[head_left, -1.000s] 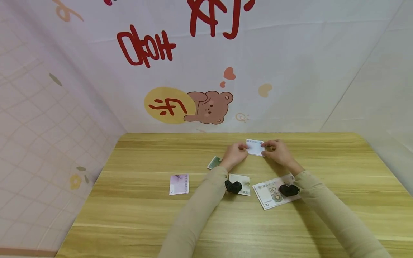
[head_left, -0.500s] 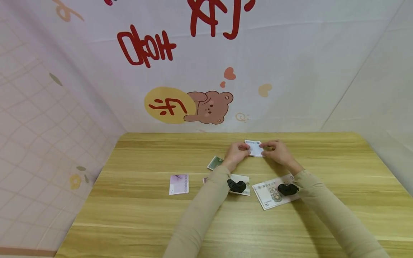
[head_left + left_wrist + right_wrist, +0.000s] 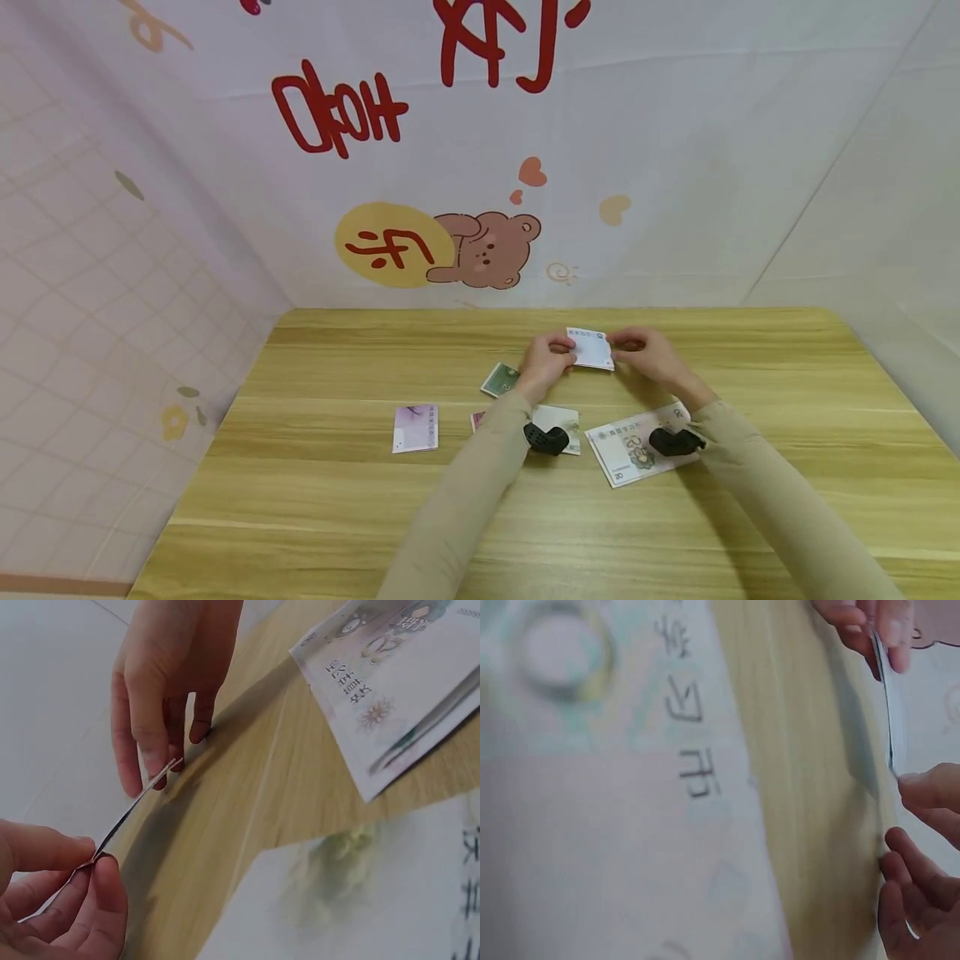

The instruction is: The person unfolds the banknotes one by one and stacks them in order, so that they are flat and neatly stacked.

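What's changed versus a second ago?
The held note shifted slightly left and toward the person, the left hand still pinching it. The right hand, earlier overlapping its right edge, is now just at that edge; grip unclear. The left sleeve moved right, uncovering a bit of pink note. Purple note and large note stayed put.

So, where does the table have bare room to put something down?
The table is bare left of the purple banknote and right of the right sleeve. Crowded: the middle, from the green banknote to the large banknote.

Folded note [image 3: 590, 350] shifted slightly left, nearer person.
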Demonstrator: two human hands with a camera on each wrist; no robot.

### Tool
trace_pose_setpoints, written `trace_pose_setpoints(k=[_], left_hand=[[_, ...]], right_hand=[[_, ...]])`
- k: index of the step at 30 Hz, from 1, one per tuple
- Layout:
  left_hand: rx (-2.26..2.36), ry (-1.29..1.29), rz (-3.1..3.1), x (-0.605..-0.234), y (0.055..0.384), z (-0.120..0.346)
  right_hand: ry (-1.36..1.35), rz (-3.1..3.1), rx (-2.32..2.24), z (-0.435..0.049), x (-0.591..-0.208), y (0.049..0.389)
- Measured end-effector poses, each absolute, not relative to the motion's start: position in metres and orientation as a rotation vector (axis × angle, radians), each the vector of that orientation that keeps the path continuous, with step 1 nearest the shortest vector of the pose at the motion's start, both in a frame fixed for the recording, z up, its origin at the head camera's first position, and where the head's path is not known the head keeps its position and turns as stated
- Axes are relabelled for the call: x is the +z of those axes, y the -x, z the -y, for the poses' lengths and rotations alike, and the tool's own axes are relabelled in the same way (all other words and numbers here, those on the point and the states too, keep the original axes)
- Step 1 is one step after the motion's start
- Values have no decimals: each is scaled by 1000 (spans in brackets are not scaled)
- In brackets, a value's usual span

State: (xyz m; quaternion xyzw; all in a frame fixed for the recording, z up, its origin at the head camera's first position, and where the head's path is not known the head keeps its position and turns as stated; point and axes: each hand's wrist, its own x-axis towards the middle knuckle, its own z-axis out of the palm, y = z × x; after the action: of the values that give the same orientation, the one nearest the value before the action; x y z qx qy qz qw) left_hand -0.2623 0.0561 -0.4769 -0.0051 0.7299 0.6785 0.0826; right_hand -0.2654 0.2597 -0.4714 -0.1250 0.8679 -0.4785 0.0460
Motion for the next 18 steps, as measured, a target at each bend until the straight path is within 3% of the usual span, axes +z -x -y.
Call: trace_pose_setpoints(k=[18], left_hand=[[1931, -168, -2250, -474, 243, -38]], right_hand=[[242, -2371, -1853, -250, -474, 233]])
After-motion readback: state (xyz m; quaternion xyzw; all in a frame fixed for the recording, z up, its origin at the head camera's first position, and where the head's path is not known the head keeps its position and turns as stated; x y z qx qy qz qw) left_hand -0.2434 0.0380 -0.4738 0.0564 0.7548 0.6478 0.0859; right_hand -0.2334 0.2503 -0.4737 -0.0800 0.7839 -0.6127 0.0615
